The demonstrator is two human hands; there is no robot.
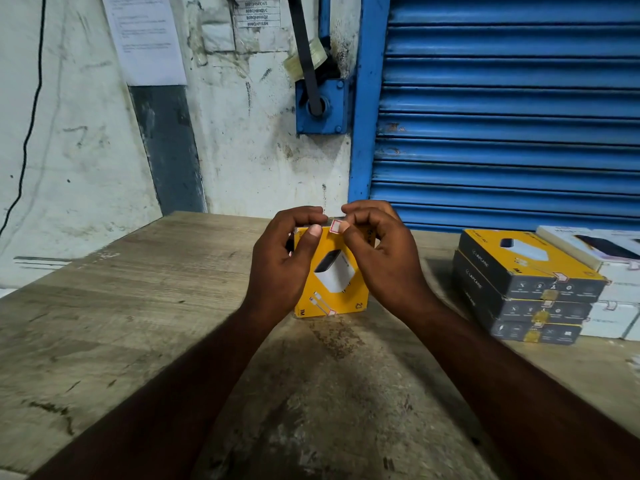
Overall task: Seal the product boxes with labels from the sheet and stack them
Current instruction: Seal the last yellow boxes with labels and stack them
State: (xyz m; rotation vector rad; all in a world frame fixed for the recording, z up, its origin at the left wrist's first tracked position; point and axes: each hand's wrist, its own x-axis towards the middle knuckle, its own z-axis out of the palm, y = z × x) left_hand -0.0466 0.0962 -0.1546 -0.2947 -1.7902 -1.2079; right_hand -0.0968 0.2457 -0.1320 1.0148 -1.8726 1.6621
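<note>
– Currently, where is the yellow box (337, 271)?

– On the counter (138, 323), close to the far edge and about midway along it. Its printed yellow face is turned toward the camera. How steeply it is tilted cannot be determined.

– State of the hands?

– The left hand (287, 258) grips the left side of the box. Its fingers are curled over the far edge and its thumb (313, 233) is laid on the yellow face. The right hand (381, 258) pinches a small red-bordered label (336, 226) between thumb and fingertips at the far edge of the box, just beside the left thumb.

– Is the label stuck down?

– It touches the yellow face near the far edge. Whether it adheres cannot be determined. A second label (331, 311) of the same kind sits at the near edge of the box.

– Location of the other boxes?

– A stack (526, 282) of three yellow-and-black boxes stands near the right edge of the counter, well apart from the hands. White boxes (620, 289) stand just beside it, farther toward that edge. A blue shutter (502, 116) stands behind the far edge.
</note>
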